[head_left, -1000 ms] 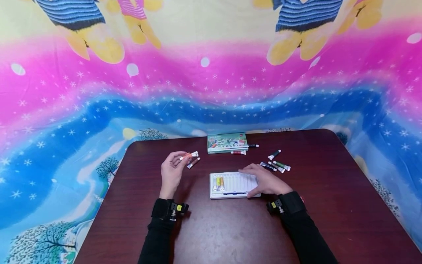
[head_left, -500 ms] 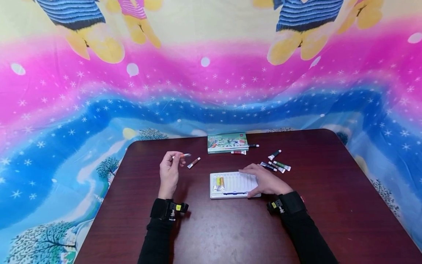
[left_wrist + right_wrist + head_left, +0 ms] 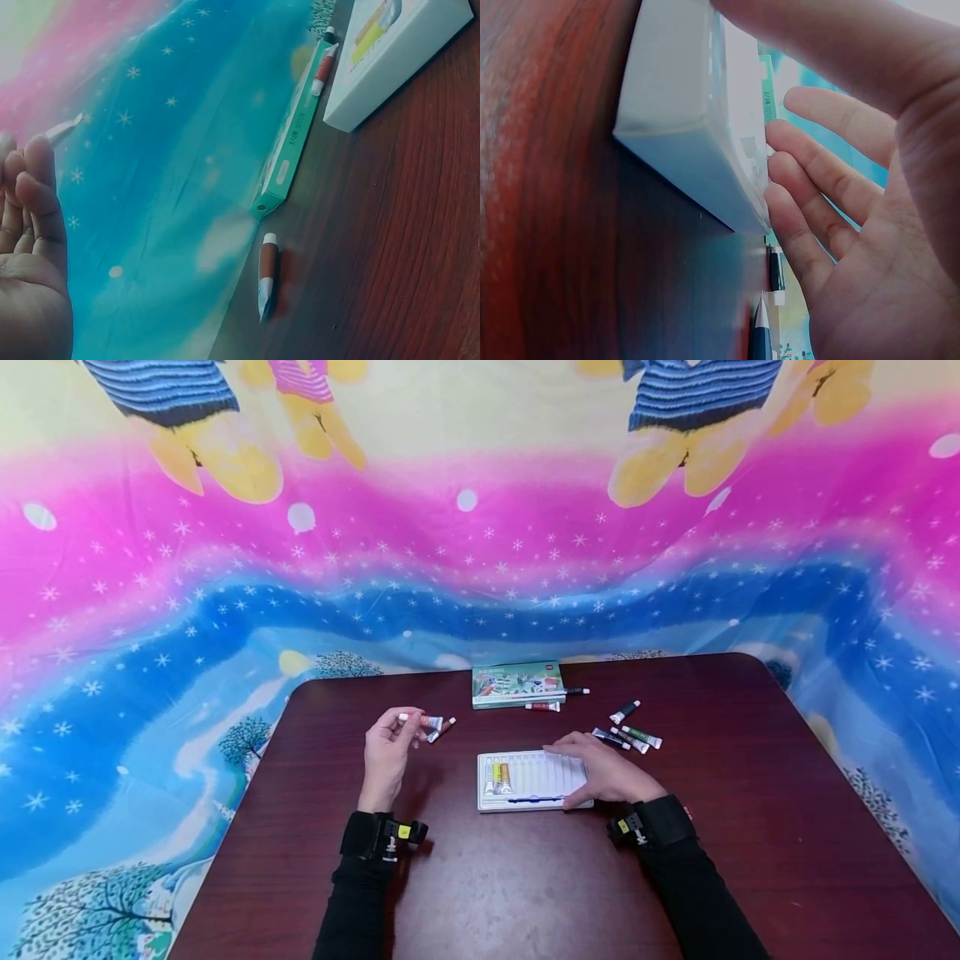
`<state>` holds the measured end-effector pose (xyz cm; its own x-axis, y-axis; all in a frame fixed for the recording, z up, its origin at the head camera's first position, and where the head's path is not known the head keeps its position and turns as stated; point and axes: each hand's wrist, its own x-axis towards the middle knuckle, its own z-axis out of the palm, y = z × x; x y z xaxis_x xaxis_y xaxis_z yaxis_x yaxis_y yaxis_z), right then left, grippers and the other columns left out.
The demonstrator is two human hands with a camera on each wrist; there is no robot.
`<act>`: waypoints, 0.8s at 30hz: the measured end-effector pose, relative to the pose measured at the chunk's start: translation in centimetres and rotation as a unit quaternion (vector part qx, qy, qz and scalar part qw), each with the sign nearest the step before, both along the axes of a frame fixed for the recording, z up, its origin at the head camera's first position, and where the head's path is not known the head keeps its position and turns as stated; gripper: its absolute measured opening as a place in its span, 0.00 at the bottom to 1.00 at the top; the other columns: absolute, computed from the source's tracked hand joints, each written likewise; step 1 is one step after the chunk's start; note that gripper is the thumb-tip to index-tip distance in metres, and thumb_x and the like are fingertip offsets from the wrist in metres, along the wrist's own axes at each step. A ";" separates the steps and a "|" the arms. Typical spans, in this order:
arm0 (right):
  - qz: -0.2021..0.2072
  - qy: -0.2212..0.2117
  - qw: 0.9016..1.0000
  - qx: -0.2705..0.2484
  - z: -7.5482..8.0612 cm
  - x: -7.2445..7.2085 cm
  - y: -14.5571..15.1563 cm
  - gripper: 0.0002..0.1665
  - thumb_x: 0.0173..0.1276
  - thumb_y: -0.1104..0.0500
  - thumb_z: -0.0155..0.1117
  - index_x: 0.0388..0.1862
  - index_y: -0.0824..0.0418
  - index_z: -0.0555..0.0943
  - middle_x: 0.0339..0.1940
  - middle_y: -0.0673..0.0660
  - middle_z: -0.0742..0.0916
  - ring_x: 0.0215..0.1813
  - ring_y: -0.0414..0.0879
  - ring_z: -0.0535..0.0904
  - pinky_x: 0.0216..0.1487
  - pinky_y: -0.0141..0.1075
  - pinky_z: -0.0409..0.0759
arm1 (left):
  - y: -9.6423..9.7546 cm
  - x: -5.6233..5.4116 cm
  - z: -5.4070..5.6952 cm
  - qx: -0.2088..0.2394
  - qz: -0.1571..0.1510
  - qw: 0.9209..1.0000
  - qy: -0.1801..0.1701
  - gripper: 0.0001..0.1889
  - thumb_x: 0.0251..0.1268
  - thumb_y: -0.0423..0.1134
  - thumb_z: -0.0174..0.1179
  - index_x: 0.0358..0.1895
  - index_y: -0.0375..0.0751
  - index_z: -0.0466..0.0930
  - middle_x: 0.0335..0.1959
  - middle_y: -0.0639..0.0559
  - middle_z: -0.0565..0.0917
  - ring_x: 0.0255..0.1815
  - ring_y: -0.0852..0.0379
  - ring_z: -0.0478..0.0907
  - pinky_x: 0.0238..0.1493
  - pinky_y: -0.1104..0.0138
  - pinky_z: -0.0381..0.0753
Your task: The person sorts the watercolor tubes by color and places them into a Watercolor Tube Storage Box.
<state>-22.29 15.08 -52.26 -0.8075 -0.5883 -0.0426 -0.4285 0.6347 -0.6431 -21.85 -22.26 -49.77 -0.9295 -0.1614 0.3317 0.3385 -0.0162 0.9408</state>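
My left hand pinches a small paint tube with a white cap and an orange-red label, raised above the table. In the left wrist view only the end of that paint tube shows past the fingertips. Below it a brown paint tube lies on the table. My right hand holds the right end of a white plastic tray, thumb at the near edge and fingers at the far edge. Inside the tray's left end lie a whitish tube, a yellow tube and an ochre tube.
A green illustrated box lies at the back edge, with a red tube before it and a black tube beside it. Several dark and green tubes lie right of the tray. A printed cloth hangs behind the table.
The left hand has drawn back slightly to the left and turned the tube between its fingers, its label now facing up. The right hand and tray have stayed put.
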 end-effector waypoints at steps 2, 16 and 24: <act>0.000 0.001 1.000 0.002 0.0 0.0 0.0 0.55 0.49 0.49 0.88 0.77 0.52 0.74 0.69 0.57 0.77 0.68 0.55 0.72 0.66 0.53 0.76 | 0.0 -0.1 0.0 -0.004 0.005 1.000 0.007 0.14 0.78 0.36 0.59 0.53 0.25 0.81 0.33 0.53 0.86 0.30 0.60 0.82 0.32 0.72 0.80; 0.005 0.008 1.000 0.010 0.1 0.0 0.0 0.55 0.50 0.47 0.88 0.77 0.53 0.74 0.69 0.58 0.78 0.68 0.55 0.72 0.66 0.53 0.76 | -0.4 -0.2 -0.3 0.037 -0.026 0.998 0.032 0.22 0.84 0.42 0.48 0.68 0.28 0.64 0.42 0.38 0.87 0.36 0.48 0.90 0.41 0.51 0.88; 0.004 0.007 1.000 0.007 -0.1 0.0 0.1 0.55 0.50 0.46 0.88 0.77 0.52 0.74 0.69 0.57 0.77 0.68 0.55 0.72 0.66 0.53 0.76 | -0.4 -0.1 -0.3 -0.017 -0.079 0.995 -0.058 0.37 0.71 0.24 0.62 0.80 0.48 0.60 0.64 0.35 0.80 0.47 0.57 0.89 0.51 0.62 0.87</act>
